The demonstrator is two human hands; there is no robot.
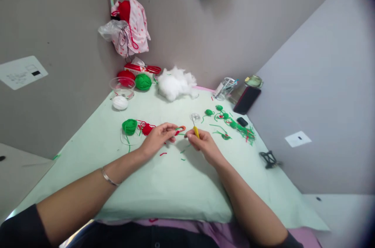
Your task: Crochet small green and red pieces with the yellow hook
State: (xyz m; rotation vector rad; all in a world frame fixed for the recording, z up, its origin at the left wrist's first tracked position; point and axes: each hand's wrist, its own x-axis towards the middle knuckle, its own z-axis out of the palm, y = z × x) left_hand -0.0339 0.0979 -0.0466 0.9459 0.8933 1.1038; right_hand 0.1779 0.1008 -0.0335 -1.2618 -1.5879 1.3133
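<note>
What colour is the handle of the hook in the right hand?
Yellow. The hook in the right hand shows best in the head view.

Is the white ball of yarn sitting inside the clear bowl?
No, the white ball of yarn lies on the pale green table cover, just in front of the clear bowl, outside it.

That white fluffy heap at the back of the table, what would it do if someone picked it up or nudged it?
The white fluffy heap looks like loose stuffing, so it is probably very light for its size. With wispy, ragged edges, it would likely squash and pull apart in tufts. It seems unlikely to roll; a push might just drag it across the pale green cover.
</note>
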